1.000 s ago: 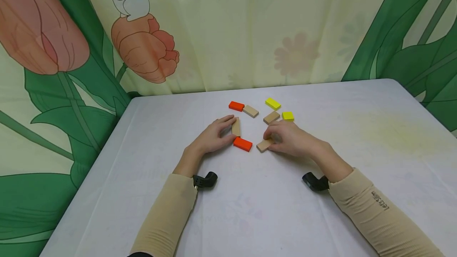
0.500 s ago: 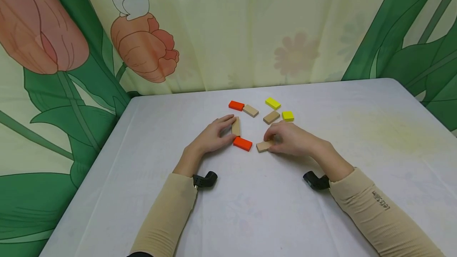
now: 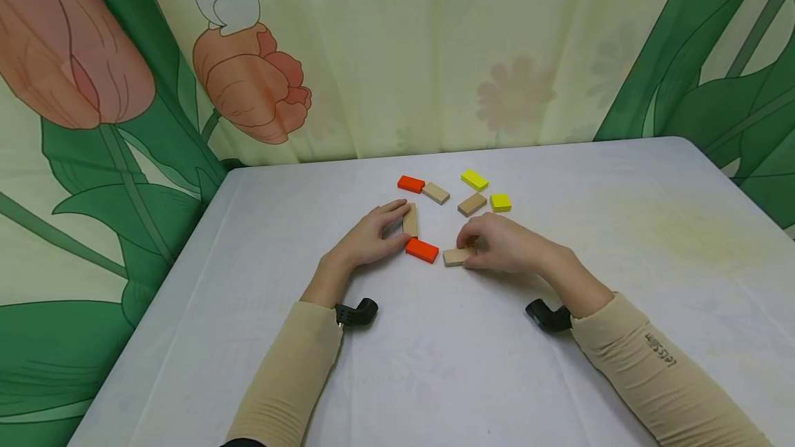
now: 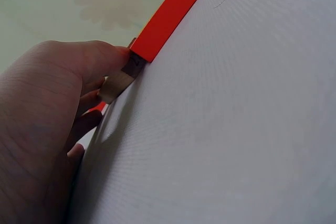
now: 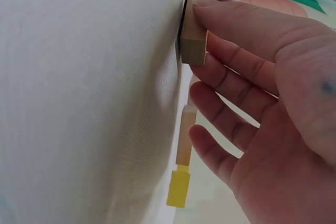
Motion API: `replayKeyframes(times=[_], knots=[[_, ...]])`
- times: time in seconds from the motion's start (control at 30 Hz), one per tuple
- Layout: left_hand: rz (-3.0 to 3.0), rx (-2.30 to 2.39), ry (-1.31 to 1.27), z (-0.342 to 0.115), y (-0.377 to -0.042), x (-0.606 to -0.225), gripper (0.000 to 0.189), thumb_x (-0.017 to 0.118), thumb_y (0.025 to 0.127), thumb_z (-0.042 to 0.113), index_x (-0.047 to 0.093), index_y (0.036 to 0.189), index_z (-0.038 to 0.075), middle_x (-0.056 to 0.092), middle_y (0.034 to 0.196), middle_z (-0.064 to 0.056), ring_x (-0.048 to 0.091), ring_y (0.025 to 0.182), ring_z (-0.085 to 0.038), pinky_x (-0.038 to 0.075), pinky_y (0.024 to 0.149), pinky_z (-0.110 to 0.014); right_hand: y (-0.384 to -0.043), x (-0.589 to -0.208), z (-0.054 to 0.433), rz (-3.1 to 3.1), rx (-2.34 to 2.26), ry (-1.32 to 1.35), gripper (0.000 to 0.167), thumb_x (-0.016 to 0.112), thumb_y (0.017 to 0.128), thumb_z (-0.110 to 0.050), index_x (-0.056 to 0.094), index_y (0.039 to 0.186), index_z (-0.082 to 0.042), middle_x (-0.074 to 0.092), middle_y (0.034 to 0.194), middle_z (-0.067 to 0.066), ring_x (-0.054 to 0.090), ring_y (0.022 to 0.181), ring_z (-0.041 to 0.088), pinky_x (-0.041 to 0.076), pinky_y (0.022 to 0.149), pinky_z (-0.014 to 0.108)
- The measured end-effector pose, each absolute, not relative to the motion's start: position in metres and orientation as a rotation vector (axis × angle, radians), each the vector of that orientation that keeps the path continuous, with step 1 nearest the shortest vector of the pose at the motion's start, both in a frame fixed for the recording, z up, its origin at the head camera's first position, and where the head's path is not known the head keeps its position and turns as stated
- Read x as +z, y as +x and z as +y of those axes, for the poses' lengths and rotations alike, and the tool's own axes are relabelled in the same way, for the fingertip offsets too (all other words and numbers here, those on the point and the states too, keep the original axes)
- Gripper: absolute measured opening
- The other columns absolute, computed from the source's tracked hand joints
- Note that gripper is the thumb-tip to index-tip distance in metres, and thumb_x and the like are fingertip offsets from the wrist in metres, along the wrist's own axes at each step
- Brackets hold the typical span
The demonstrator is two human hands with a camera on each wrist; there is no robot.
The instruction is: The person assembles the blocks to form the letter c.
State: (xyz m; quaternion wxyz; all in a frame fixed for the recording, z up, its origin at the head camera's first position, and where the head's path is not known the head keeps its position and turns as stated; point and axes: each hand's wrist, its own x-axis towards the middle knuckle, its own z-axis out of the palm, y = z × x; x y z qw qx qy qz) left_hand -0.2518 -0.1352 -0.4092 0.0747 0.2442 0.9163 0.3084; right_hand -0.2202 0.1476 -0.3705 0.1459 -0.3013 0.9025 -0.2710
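Note:
In the head view, my left hand [image 3: 374,234] holds a plain wooden block [image 3: 410,221] between thumb and fingers. Its thumb tip lies by the corner where a red block [image 3: 422,250] meets that wooden one. My right hand [image 3: 506,243] pinches another plain wooden block [image 3: 456,257] between thumb and fingers, low over or on the table. A narrow gap parts this block from the red block's right end. The right wrist view shows the thumb [image 5: 231,17] across the pinched block's face, with the other fingers [image 5: 231,82] bent behind it.
Behind the hands lie a second red block [image 3: 411,184] touching a plain wooden block [image 3: 436,192], another wooden block [image 3: 473,204] and two yellow blocks [image 3: 475,180]. The white-covered table [image 3: 422,364] meets a printed curtain [image 3: 385,54] at its far edge.
The wooden block in my right hand has turned from slanted to nearly level with its length sideways, and shifted slightly left towards the red block. My left hand stays put.

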Motion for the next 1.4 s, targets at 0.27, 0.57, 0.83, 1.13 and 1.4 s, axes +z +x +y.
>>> replayKeyframes(times=[0.27, 0.57, 0.83, 1.13, 1.4], knots=[[2.749, 0.922, 0.743, -0.1356, -0.252, -0.4096, 0.065, 0.062, 0.098, 0.032, 0.039, 0.157, 0.014, 0.031, 0.163, 0.0, 0.025, 0.149, -0.024, 0.024, 0.119, -0.047, -0.2197, -0.3709, 0.1456, 2.602, -0.797, -0.904, 0.018, 0.079, 0.088, -0.013, 0.073, 0.104, -0.01, 0.066, 0.098, -0.003, 0.057, 0.09, 0.019, 0.051, 0.084, 0.036], [2.75, 0.92, 0.743, -0.1354, -0.2528, -0.41, 0.064, 0.062, 0.099, 0.032, 0.04, 0.157, 0.015, 0.031, 0.163, 0.001, 0.026, 0.149, -0.023, 0.024, 0.119, -0.046, -0.2182, -0.3708, 0.1433, 2.603, -0.795, -0.896, 0.019, 0.08, 0.088, -0.014, 0.073, 0.105, -0.01, 0.066, 0.098, -0.003, 0.057, 0.09, 0.018, 0.051, 0.084, 0.035], [2.753, 0.922, 0.737, -0.1353, -0.253, -0.4107, 0.064, 0.063, 0.098, 0.031, 0.04, 0.156, 0.015, 0.031, 0.163, 0.001, 0.026, 0.149, -0.023, 0.025, 0.119, -0.046, -0.2175, -0.3709, 0.142, 2.598, -0.783, -0.902, 0.017, 0.08, 0.088, -0.014, 0.073, 0.103, -0.011, 0.066, 0.096, -0.003, 0.058, 0.09, 0.018, 0.051, 0.085, 0.036], [2.753, 0.923, 0.718, -0.1349, -0.2525, -0.4112, 0.064, 0.062, 0.098, 0.032, 0.04, 0.157, 0.016, 0.031, 0.163, 0.002, 0.025, 0.149, -0.023, 0.025, 0.118, -0.047, -0.218, -0.3733, 0.1415, 2.593, -0.774, -0.903, 0.017, 0.08, 0.088, -0.015, 0.071, 0.102, -0.011, 0.065, 0.094, -0.004, 0.057, 0.089, 0.017, 0.051, 0.085, 0.035], [2.756, 0.914, 0.72, -0.1349, -0.2527, -0.411, 0.065, 0.062, 0.098, 0.032, 0.04, 0.157, 0.016, 0.031, 0.163, 0.002, 0.025, 0.149, -0.023, 0.025, 0.119, -0.047, -0.2174, -0.3734, 0.1407, 2.599, -0.775, -0.907, 0.018, 0.081, 0.087, -0.015, 0.071, 0.102, -0.011, 0.064, 0.092, -0.004, 0.057, 0.087, 0.017, 0.051, 0.083, 0.034]])
